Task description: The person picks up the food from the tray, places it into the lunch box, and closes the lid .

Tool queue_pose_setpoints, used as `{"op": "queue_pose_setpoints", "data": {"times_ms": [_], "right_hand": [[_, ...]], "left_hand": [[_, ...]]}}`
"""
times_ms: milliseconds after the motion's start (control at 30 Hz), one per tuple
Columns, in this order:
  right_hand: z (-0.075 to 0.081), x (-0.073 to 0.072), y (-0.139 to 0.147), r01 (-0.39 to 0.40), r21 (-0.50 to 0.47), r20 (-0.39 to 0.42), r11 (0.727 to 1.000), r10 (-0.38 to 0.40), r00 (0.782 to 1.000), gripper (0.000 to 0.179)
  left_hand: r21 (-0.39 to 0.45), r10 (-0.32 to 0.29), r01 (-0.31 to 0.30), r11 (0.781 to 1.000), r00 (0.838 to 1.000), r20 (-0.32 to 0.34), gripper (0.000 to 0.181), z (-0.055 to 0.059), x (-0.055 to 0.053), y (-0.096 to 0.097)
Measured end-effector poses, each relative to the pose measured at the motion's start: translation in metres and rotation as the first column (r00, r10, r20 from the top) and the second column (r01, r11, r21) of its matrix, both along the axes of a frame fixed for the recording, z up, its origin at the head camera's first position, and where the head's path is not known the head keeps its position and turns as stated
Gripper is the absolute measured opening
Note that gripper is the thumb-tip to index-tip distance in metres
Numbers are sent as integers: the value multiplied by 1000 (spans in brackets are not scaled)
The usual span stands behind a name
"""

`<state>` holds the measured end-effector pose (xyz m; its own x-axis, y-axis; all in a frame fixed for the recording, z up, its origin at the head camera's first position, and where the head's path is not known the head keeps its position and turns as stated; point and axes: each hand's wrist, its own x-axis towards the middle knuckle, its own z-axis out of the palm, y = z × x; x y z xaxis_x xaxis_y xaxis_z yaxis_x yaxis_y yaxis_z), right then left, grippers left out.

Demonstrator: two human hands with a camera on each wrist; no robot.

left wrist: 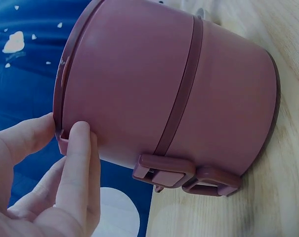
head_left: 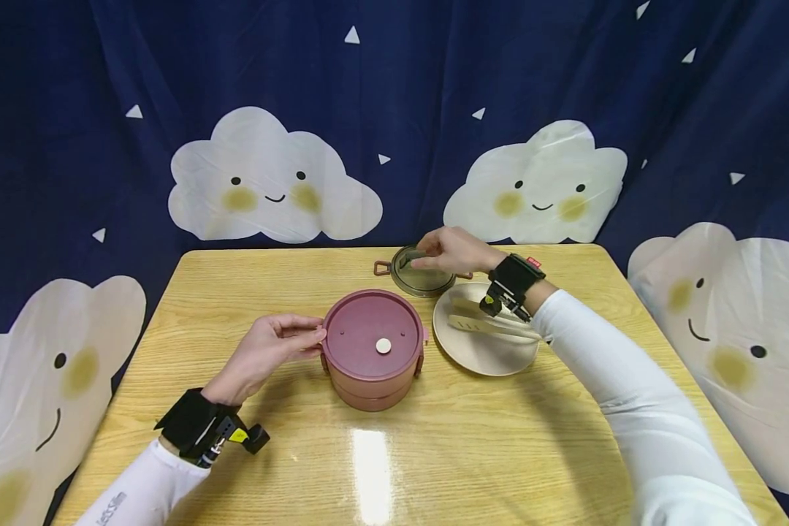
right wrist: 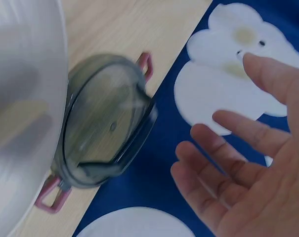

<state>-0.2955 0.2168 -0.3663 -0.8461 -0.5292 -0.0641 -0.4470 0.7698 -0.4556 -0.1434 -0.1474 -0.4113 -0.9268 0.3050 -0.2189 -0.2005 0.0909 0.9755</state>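
A tall plum-pink round lunch box [head_left: 371, 387] stands upright, with a darker lid [head_left: 368, 321] bearing a white round knob. My left hand [head_left: 277, 347] is at its left side; the thumb [left wrist: 33, 134] and fingers pinch the lid's small edge tab. Brown latches [left wrist: 164, 170] hang lower on the box wall. Behind and to the right sits a smoky see-through lid [right wrist: 109, 113] with a raised grip and two reddish side loops. Over it hovers my right hand [head_left: 456, 250], fingers relaxed and apart from the grip in the right wrist view, with nothing held.
A cream plate [head_left: 473, 358] holding a pale slotted utensil [head_left: 483, 326] lies right of the lunch box, below my right wrist. The wooden table [head_left: 289, 453] meets a dark blue cloud-patterned curtain [head_left: 408, 80] at the back.
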Motion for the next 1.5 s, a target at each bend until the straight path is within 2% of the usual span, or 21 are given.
{"op": "queue_pose_setpoints", "data": {"times_ms": [167, 500, 767, 1033, 1233, 1500], "right_hand": [[-6, -19, 3, -33, 58, -18, 998, 34, 999, 48], [-26, -42, 0, -11, 185, -26, 983, 16, 1000, 51], [-39, -51, -6, -49, 236, -63, 970, 66, 996, 35], [-50, -58, -3, -16, 235, -82, 972, 37, 996, 42], [-50, -58, -2, -45, 226, -87, 973, 66, 994, 41], [-41, -60, -2, -71, 183, -109, 981, 92, 990, 36]], "left_hand": [[-2, 5, -5, 1000, 1000, 2, 45, 1, 0, 0], [-16, 5, -5, 1000, 1000, -15, 43, -1, 2, -1], [3, 1, -1, 1000, 1000, -17, 41, -3, 1, 0], [16, 9, -9, 1000, 1000, -10, 40, -3, 1, 1], [4, 15, -15, 1000, 1000, -7, 39, -3, 0, 1], [13, 13, -13, 1000, 1000, -11, 40, -2, -1, 2]]}}
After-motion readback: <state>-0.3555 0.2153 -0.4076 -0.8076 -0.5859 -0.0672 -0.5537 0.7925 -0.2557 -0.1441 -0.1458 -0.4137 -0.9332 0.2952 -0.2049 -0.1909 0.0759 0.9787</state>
